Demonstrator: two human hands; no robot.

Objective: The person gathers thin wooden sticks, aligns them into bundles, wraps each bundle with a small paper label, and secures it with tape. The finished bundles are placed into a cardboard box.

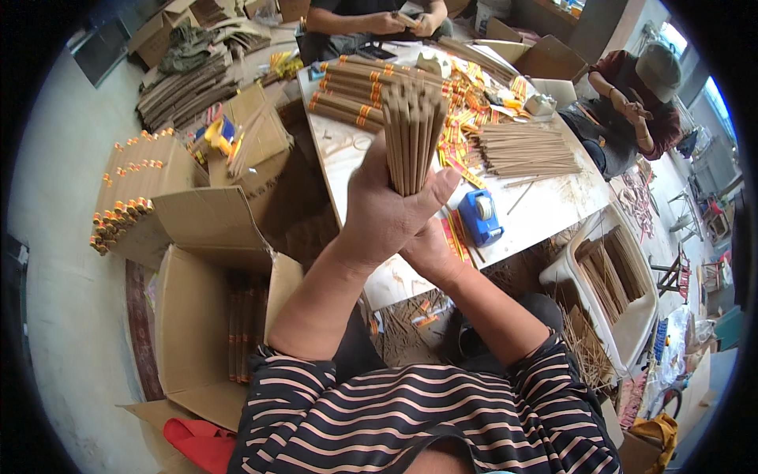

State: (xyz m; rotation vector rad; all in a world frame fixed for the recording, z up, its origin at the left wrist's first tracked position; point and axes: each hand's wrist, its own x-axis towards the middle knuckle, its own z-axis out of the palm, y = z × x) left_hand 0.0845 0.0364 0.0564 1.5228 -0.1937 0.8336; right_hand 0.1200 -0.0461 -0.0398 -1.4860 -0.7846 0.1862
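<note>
A bundle of brown incense sticks [412,130] stands nearly upright above the near part of the table, its many ends pointing up. My left hand [383,209] is wrapped round the bundle's lower part, thumb reaching to the right. Just below and behind it, my right hand [433,249] meets the left at the bundle's base. Its fingers are hidden, so their grip does not show. Right of my hands sits a blue tape dispenser [480,220] with a roll in it. Loose incense sticks [529,150] lie in a flat pile farther right.
Banded bundles [339,110] and red-yellow paper labels [466,118] cover the far part of the white table [387,286]. An open cardboard box [197,316] holds bundles at left. A white tub [643,316] of sticks stands right. Two people [371,24] [643,95] work at the table's far and right sides.
</note>
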